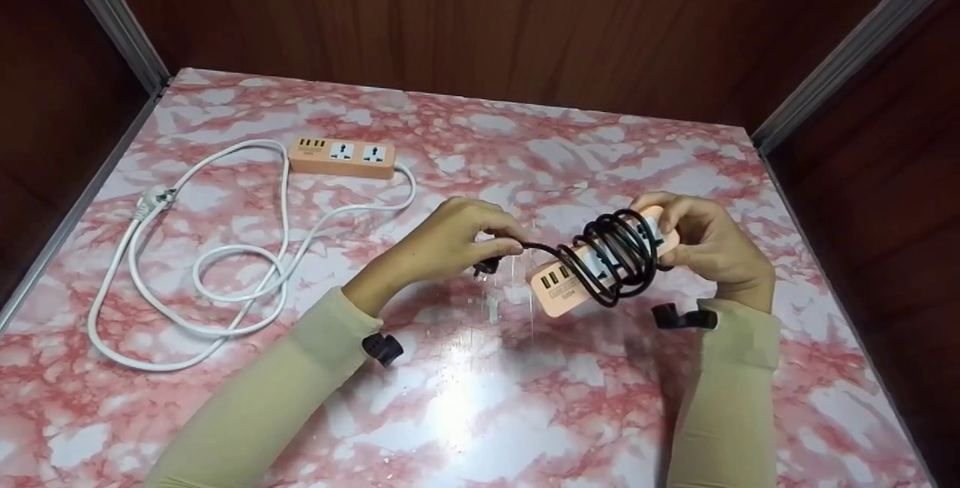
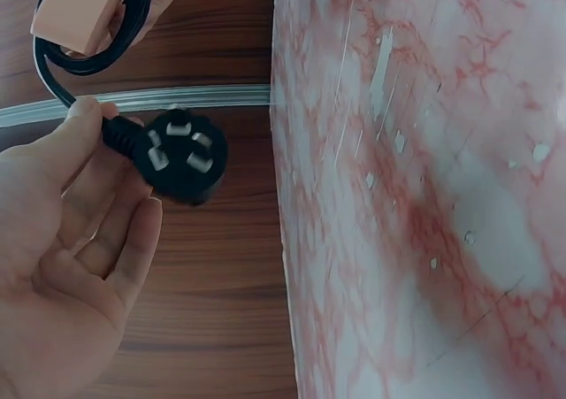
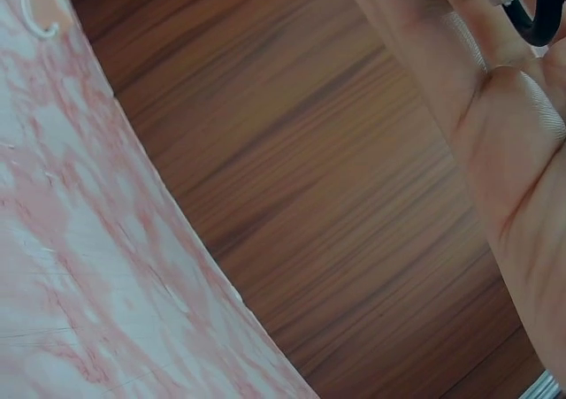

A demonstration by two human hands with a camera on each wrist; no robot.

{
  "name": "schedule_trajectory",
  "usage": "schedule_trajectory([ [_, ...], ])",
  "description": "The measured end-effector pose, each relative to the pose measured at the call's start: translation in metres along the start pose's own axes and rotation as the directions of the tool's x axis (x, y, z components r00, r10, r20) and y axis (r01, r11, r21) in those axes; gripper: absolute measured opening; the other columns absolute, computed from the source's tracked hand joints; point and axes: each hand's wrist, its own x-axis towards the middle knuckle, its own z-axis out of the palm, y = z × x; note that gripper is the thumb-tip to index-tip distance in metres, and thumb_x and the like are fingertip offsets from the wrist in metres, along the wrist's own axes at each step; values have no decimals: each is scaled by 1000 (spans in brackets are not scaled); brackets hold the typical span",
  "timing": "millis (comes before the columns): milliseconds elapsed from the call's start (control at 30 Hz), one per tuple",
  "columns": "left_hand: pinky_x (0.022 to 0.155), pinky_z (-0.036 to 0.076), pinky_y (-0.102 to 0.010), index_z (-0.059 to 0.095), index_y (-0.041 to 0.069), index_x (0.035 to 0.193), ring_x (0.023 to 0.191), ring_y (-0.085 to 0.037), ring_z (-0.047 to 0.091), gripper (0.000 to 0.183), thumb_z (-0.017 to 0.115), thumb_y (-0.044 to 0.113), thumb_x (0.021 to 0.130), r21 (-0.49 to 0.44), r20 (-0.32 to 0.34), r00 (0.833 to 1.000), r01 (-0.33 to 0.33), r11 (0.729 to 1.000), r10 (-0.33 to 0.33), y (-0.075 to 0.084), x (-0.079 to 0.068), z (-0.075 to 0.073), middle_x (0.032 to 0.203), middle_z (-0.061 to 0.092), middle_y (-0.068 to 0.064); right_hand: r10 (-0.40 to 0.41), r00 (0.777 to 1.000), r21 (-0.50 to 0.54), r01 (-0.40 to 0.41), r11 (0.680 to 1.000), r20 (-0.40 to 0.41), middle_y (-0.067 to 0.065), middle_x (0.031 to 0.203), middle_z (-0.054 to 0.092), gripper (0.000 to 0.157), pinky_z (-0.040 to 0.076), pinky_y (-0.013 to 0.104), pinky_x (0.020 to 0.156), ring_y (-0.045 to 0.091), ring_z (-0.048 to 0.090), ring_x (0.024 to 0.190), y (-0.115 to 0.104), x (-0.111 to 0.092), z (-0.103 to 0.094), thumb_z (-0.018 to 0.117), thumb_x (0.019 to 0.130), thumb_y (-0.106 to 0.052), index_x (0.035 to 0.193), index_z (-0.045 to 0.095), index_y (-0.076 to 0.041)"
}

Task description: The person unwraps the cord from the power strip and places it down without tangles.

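An orange power strip (image 1: 555,299) is held up at a tilt, its black cord (image 1: 646,269) wound round it in several loops. My right hand (image 1: 716,248) grips the strip's far right end between thumb and fingers. With thumb and forefinger, my left hand (image 1: 459,239) pinches the free stretch of cord just behind its plug. That black plug (image 2: 181,158) shows its prongs in the left wrist view, past the fingertips. Only the palm side of the right hand (image 3: 522,160) and a bit of black cord (image 3: 535,23) appear in the right wrist view.
A second orange power strip (image 1: 341,165) lies at the back left of the marbled table (image 1: 480,413). Its white cord (image 1: 157,366) spreads in loose loops, with a white plug (image 1: 150,203) at the left. Brown wood-grain panels (image 1: 465,22) surround the table's back and sides.
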Motion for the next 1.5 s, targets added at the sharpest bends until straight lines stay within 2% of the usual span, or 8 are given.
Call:
schedule_trajectory([
  [133, 85, 56, -36, 83, 16, 108, 91, -10, 70, 15, 73, 26, 102, 29, -10, 1000, -27, 999, 27, 2, -1, -3, 103, 79, 3, 12, 1000, 6, -12, 1000, 25, 26, 138, 62, 24, 58, 32, 90, 34, 62, 123, 0, 0, -2, 74, 86, 20, 99, 61, 5],
  [333, 86, 56, -35, 83, 13, 106, 90, -10, 69, 15, 73, 24, 103, 44, 1, 1000, -24, 999, 24, 6, -1, -5, 101, 77, 2, 22, 998, 3, -23, 1000, 53, 27, 138, 61, 25, 58, 30, 88, 34, 61, 125, 2, 0, -3, 73, 85, 21, 99, 60, 5],
  [567, 84, 59, -42, 82, 11, 106, 87, -12, 69, 16, 72, 23, 103, 63, 6, 998, -62, 996, 62, 8, 2, -12, 102, 79, 0, 37, 998, -24, -36, 999, 58, 28, 140, 61, 27, 58, 32, 92, 34, 61, 126, 2, -1, -3, 72, 84, 23, 101, 61, 5],
  [733, 84, 58, -38, 83, 12, 107, 91, -12, 72, 16, 72, 23, 103, 88, -4, 997, -81, 993, 82, 9, 1, -16, 104, 80, 0, 58, 997, -35, -57, 998, 53, 28, 140, 60, 29, 58, 33, 94, 34, 62, 125, 1, -1, -4, 69, 83, 26, 102, 61, 6],
  [867, 83, 57, -34, 83, 14, 111, 91, -11, 71, 16, 70, 22, 105, 105, -15, 998, -67, 992, 69, 10, 0, -18, 106, 80, 1, 72, 997, -52, -70, 996, 33, 26, 141, 60, 30, 58, 32, 94, 32, 62, 125, 1, -1, -3, 68, 82, 27, 102, 62, 6],
  [1167, 75, 52, -32, 84, 16, 112, 87, -14, 69, 17, 71, 23, 104, 182, -125, 992, -9, 983, 33, 17, 4, -24, 104, 80, 1, 83, 995, -113, -89, 990, -61, 23, 140, 63, 29, 57, 29, 92, 31, 64, 124, -3, 2, 2, 68, 81, 27, 100, 64, 5],
  [1333, 73, 49, -33, 83, 12, 106, 80, -16, 63, 15, 74, 22, 102, 212, -223, 974, -1, 977, 49, 23, 7, -31, 95, 77, -1, 99, 983, -157, -123, 980, -153, 21, 138, 65, 28, 59, 28, 87, 28, 66, 120, -7, 7, 10, 68, 81, 28, 97, 63, 5],
  [1500, 74, 47, -33, 83, 11, 107, 79, -16, 58, 16, 74, 23, 103, 217, -301, 953, 34, 975, 33, 28, 9, -38, 92, 74, -2, 79, 975, -162, -114, 980, -208, 19, 136, 66, 28, 61, 26, 80, 23, 68, 111, -7, 15, 16, 64, 84, 29, 102, 63, 8],
])
